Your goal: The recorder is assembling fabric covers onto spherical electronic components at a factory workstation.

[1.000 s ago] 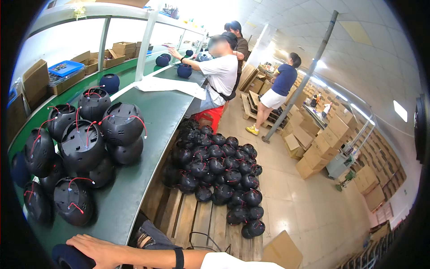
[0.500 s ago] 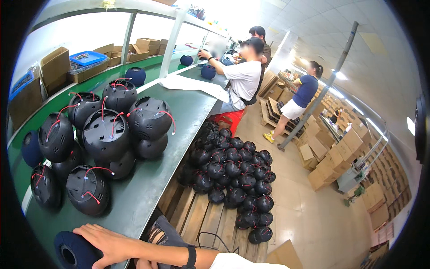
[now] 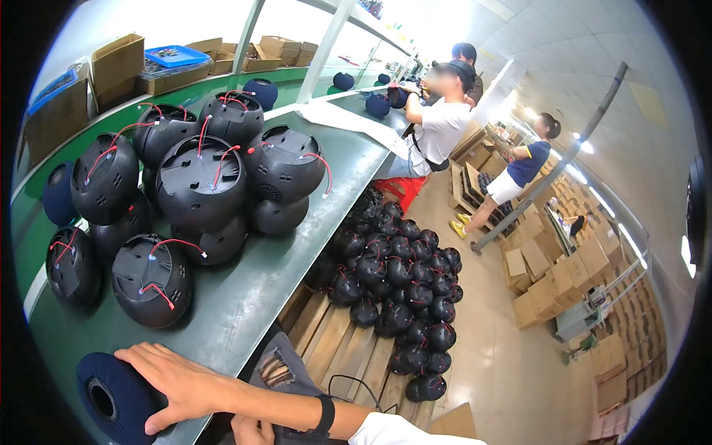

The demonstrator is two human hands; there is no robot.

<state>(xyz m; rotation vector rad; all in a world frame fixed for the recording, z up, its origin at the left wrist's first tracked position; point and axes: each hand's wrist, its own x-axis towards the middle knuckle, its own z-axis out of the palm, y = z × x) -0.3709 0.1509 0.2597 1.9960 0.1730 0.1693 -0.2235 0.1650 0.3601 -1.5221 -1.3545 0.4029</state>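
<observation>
My right hand (image 3: 174, 386) reaches across to the lower left, its fingers and thumb gripping the side of a navy fabric-covered round shell (image 3: 119, 404). That shell rests on the dark green worktop (image 3: 230, 326) with its round dark opening facing left. Beneath my right forearm, at the bottom edge, my left hand (image 3: 252, 430) shows in part. Its fingers are curled, and whatever may be inside them is hidden. Beyond the right hand stand stacked black round speaker housings (image 3: 152, 285) with red wires and small white connectors. Another navy fabric-covered shell (image 3: 59, 194) lies behind them on the left.
Many black housings (image 3: 400, 271) fill a wooden pallet (image 3: 348, 363) right of the bench. A seated co-worker (image 3: 445, 122) handles a dark round shell farther along the bench. Cardboard boxes (image 3: 119, 70) and a blue tray (image 3: 176, 56) line the back. A slanted pole (image 3: 552, 167) rises at right.
My view has turned, so the bench and pallet sit differently in the picture. My right hand stays on the navy shell. The co-worker's hands now hold a dark round shell.
</observation>
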